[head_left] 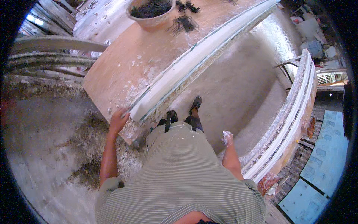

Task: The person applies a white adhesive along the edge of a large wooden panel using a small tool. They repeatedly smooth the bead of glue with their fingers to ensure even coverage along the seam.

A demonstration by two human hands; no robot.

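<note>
A long mould strip (201,56), coated white with thin greenish edges, lies slantwise along the right side of a brownish board (115,78). My left hand (119,120) is at the board's near corner, beside the near end of the strip. Its fingers reach over the board's surface, and I see nothing held in them. My right hand (227,138) hangs in the air to the right of my body, away from the strip. White paste covers its curled fingers; whether they hold a lump cannot be made out.
On the board's far side stands a round tub (151,20) of dark fibres, with loose dark tufts (184,23) nearby. A curved white mould (291,112) on a frame stands right, past which are light-blue panels (324,149). Curved pieces (56,44) are stacked left.
</note>
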